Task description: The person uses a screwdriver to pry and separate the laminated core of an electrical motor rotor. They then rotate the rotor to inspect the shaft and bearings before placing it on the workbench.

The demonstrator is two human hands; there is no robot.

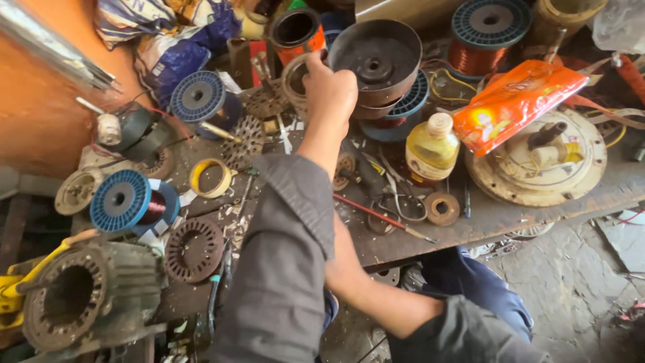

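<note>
The left hand (329, 87) is gripping the near-left rim of the dark round metal motor housing (376, 64), fingers clamped on it, at the far centre of the cluttered metal workbench (497, 218). For a secure lift, keep the housing level over the blue wire spool (403, 111) beneath. The right hand is hidden under the bench edge; its state cannot be determined.

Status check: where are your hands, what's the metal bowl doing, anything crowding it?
Left hand gripping dark metal bowl rim, tilted. Right hand out of view. Yellow bottle, copper wire spools crowd it.
</note>
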